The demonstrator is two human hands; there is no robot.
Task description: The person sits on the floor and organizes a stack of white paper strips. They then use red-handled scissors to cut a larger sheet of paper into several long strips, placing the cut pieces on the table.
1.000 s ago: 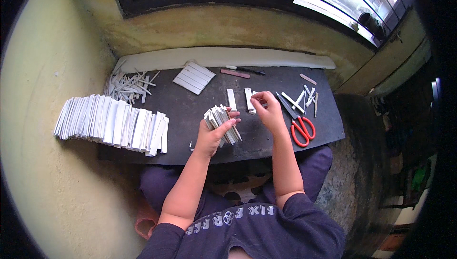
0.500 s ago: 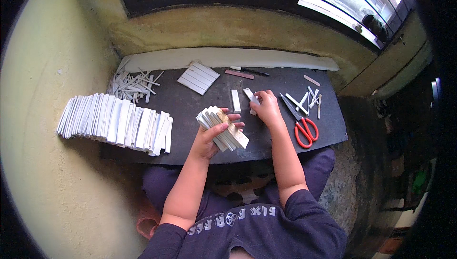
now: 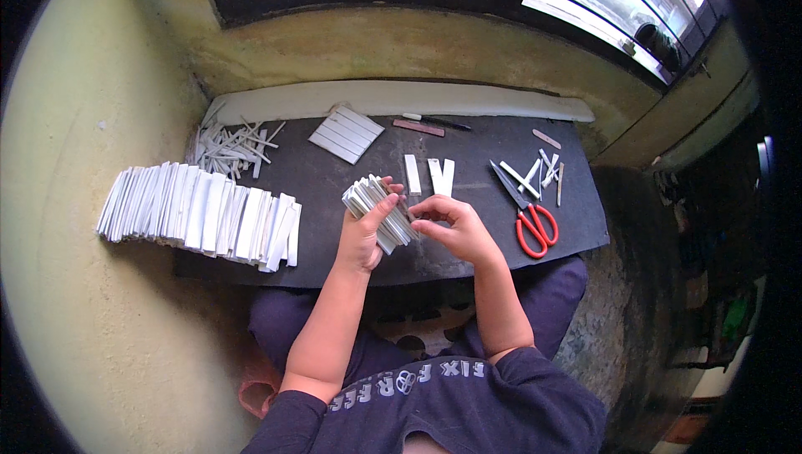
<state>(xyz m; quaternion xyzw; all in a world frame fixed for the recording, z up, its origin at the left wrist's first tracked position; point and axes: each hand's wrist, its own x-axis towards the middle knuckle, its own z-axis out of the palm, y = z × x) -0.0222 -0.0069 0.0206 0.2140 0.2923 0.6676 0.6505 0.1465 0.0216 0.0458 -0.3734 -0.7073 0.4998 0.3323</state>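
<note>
My left hand (image 3: 364, 233) is wrapped round a bundle of flat white strips (image 3: 376, 207), held above the front of a dark board (image 3: 334, 263). At the bundle's right side, my right hand (image 3: 451, 227) has its thumb and forefinger closed at the edge of an outer strip; the fingertips partly hide what they grip. Just beyond my hands, a single white strip (image 3: 412, 175) lies on the board. Beside it, two more strips (image 3: 440, 177) lie close together, their near ends touching or overlapping and their far ends spread.
A long row of stacked strips (image 3: 200, 212) stands at left, with a pile of thin offcuts (image 3: 238, 149) behind. Further back lie a grooved white square (image 3: 347, 133), a black pen (image 3: 443, 122) and a pinkish stick (image 3: 419, 128). Red-handled scissors (image 3: 535, 224) and small pieces (image 3: 547, 172) lie at right.
My right hand has let go of a strip on the board, leaving it beside another, and has come back left and nearer to the bundle. My left hand has tilted the bundle.
</note>
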